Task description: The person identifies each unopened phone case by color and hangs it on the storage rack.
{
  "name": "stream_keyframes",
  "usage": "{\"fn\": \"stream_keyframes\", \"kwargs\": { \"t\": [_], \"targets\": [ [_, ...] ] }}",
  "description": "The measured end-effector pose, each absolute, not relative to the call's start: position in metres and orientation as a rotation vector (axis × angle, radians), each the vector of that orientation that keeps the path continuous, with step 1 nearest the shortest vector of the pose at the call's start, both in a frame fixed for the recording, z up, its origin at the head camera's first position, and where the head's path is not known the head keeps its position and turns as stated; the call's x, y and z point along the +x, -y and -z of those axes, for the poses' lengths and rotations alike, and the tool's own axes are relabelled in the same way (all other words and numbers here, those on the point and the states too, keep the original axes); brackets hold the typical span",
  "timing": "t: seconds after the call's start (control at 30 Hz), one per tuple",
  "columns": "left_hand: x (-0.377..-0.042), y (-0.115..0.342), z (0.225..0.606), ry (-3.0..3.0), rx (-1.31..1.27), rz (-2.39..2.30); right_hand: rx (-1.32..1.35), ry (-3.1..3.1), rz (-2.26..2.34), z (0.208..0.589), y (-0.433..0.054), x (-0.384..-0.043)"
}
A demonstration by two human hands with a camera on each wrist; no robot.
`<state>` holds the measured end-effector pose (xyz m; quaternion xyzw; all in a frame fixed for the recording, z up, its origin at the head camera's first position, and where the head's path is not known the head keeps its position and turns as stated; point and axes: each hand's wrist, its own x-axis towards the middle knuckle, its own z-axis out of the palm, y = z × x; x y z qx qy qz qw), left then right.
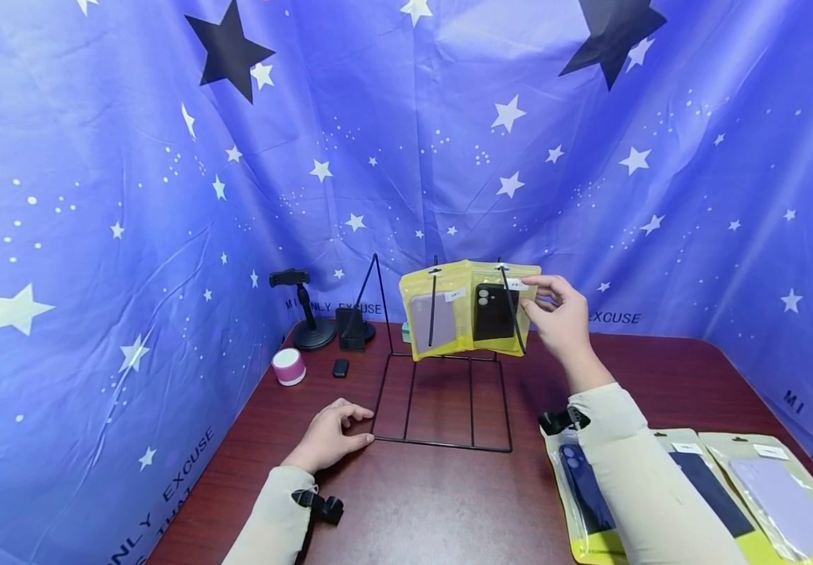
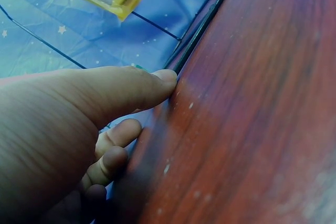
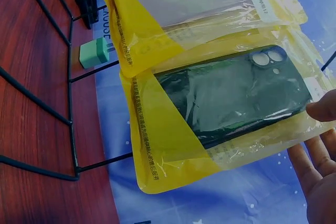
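A black wire display rack [image 1: 442, 446] stands on the table, two yellow-edged pouches hanging from its prongs. The left pouch [image 1: 464, 341] has a lilac phone case inside; the right pouch [image 3: 173, 174] contains a black phone case [image 3: 236, 93] with round camera openings. My right hand [image 1: 558, 318] pinches the right pouch by its outer edge near the top, thumb [image 3: 323, 107] in front and fingers behind. Down at the rack base's front left corner is my left hand [image 1: 332, 435], holding the wire, with the thumb tip [image 2: 167, 76] against it and the other fingers bent.
More pouched phone cases [image 1: 788, 494] lie at the front right, partly under my right forearm. A phone stand [image 1: 315, 333], a dark small stand [image 1: 351, 329], a pink-and-white round container [image 1: 289, 367] and a small black object [image 1: 340, 368] sit back left. Behind the rack is a green plug adapter [image 3: 94, 53].
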<state>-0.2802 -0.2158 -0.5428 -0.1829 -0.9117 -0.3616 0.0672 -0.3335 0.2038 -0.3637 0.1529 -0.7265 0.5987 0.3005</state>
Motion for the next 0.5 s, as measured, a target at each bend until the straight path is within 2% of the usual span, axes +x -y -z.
{"fn": "stream_keyframes", "kwargs": {
  "t": [0.5],
  "targets": [
    [-0.28,0.217,0.543,2.747,-0.559,1.088,0.411,1.995,-1.505,0.375,-0.234,-0.305]
  ]
}}
